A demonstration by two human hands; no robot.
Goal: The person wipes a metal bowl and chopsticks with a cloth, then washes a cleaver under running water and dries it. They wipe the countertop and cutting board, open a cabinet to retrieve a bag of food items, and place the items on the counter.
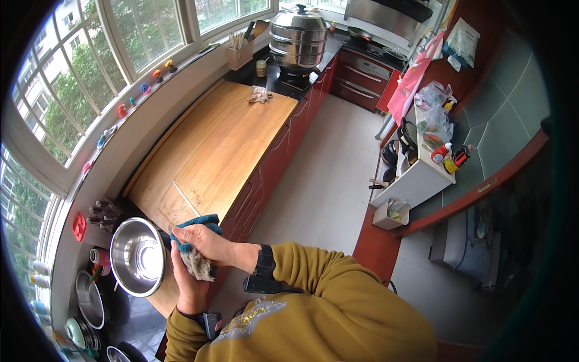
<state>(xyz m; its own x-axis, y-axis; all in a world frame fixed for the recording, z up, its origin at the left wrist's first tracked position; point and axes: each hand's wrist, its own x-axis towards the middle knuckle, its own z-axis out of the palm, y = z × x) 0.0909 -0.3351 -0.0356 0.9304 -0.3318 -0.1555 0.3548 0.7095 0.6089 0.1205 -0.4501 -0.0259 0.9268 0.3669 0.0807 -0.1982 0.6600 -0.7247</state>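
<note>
Both my hands are closed around a teal and beige cloth (197, 265) at the near end of the counter. My right hand (208, 243) lies over the top of it, while my left hand (188, 282) grips from below, its fingers partly hidden. Just left of them stands a shiny metal bowl (123, 259). A large wooden board (217, 139) stretches away from me, with a thin light stick (186, 198) lying on its near part. Some small dark specks show near the stick. A crumpled whitish cloth (260, 95) rests at the board's far end.
A tall steamer pot (298, 42) stands beyond the board, beside a utensil holder (240, 57) and a jar (260, 68). Dark bottles (107, 214) and a metal basin (90, 298) sit at the left. A white shelf (425, 181) with bottles and bags stands right of the floor.
</note>
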